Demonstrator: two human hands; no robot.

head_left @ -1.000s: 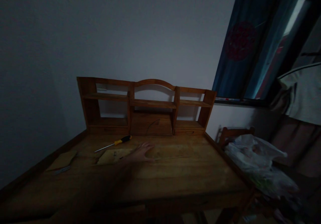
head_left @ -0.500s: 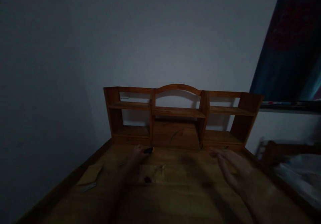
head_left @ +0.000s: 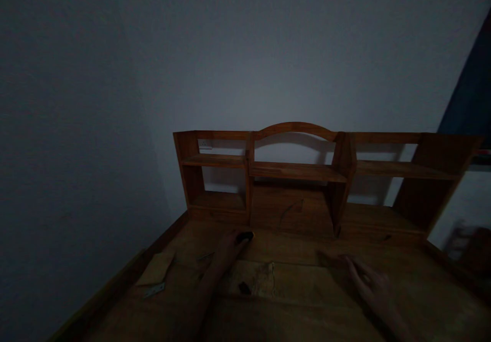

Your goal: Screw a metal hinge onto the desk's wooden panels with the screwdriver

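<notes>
My left hand (head_left: 229,247) is closed around a small black object (head_left: 245,236) with a yellowish edge; the dim light hides what kind it is. That hand is over the back of the wooden desk (head_left: 299,311), just in front of the shelf unit. On the right, my right hand (head_left: 370,283) is low over the desk top, thumb and fingers apart, holding nothing I can see. Between the hands the desk surface shows a rough, pale worn patch (head_left: 266,278) and a dark spot (head_left: 244,288).
A wooden shelf unit (head_left: 297,171) stands along the back of the desk against the wall. At the left lie a tan flat piece (head_left: 156,268), a small grey metal-looking strip (head_left: 154,290) and a thin item (head_left: 206,256). A dark curtain (head_left: 470,89) hangs at far right.
The view has turned left, so desk and shelves appear farther right and larger. My right hand has come lower, nearer its shadow. The black object stays in my left hand.
</notes>
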